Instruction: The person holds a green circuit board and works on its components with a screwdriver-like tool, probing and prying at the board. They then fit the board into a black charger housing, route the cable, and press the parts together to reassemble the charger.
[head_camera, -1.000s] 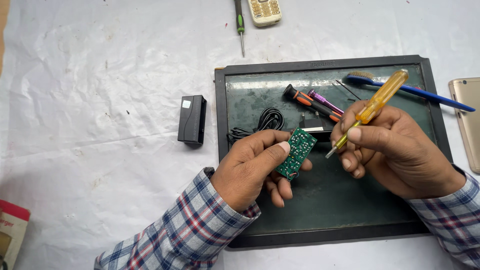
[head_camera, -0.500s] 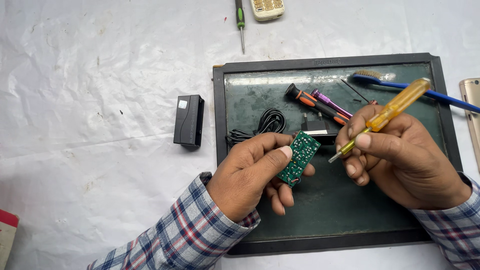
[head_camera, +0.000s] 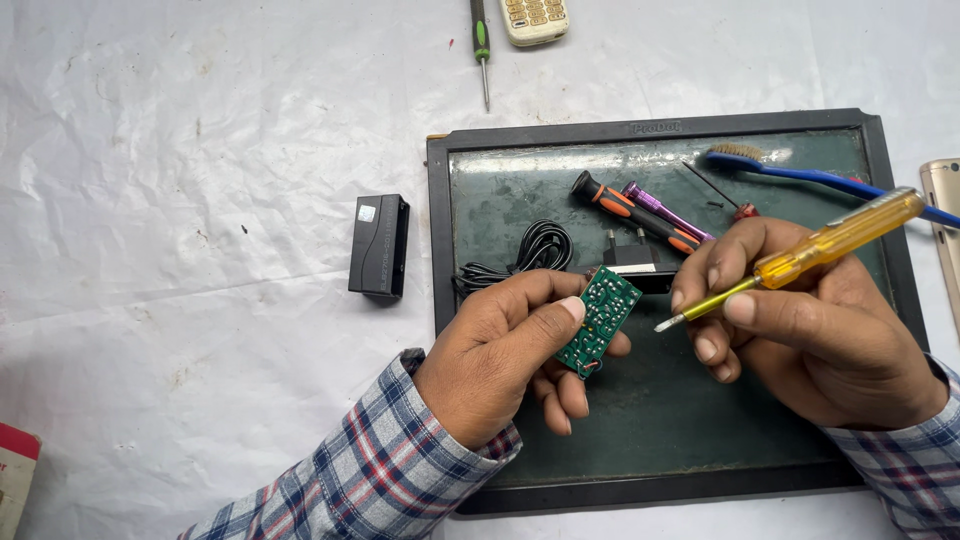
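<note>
A small green circuit board (head_camera: 598, 322) is being pinched upright in the left hand (head_camera: 505, 365), with the thumb pressed against its near face and the other fingers curled behind it. The board is being held just above the lower middle of a dark tray (head_camera: 450, 240). A screwdriver with a clear yellow handle (head_camera: 800, 262) is being gripped in the right hand (head_camera: 815, 325) between thumb and forefinger, the remaining fingers being folded under. Its metal tip is being pointed left, near the right edge of the board but apart from it. Both wrists are being covered by plaid sleeves in blue, red and white.

The tray is being rested on a wrinkled white sheet (head_camera: 200, 150) that is covering the whole work surface. The tray is rectangular, with a raised black rim and a scuffed dark green floor. Lying inside it are a coiled black cable (head_camera: 535, 250) with a black plug (head_camera: 630, 258), an orange-and-black screwdriver (head_camera: 630, 210), a purple one (head_camera: 665, 212) beside it, and a blue-handled brush (head_camera: 820, 178) with worn bristles. A black rectangular casing (head_camera: 379, 246) is being left on the sheet to the left of the tray. A green-handled screwdriver (head_camera: 481, 45) and a beige keypad device (head_camera: 533, 18) are lying at the top edge.
</note>
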